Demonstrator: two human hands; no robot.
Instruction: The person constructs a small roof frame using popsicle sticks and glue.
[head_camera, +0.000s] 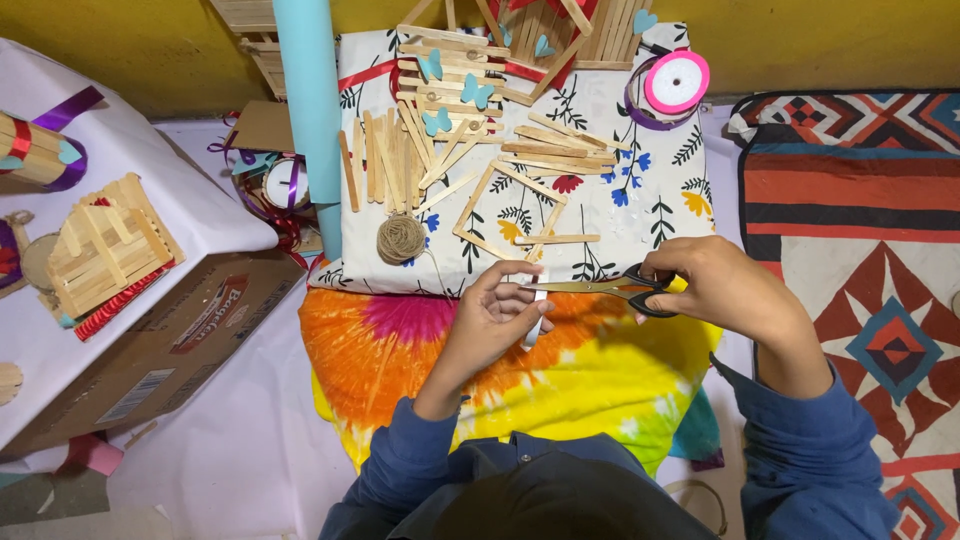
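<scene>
My right hand (712, 285) grips black-handled scissors (610, 290), blades pointing left. My left hand (492, 315) pinches a small white strip (537, 322) that hangs down just under the blade tips. Both hands hover over a tie-dye cloth (560, 390) on my lap, at the near edge of a floral cloth (650, 200). On that cloth lie a square frame of craft sticks (510, 215), several loose craft sticks (385, 160) and a ball of brown twine (401, 239).
A stick panel with teal paper butterflies (450, 75) and a pink ribbon spool (676, 82) lie at the back. A light blue paper roll (312, 110) stands left of the cloth. A small stick house (105, 245) rests on a cardboard box at left. A patterned rug (860, 230) lies right.
</scene>
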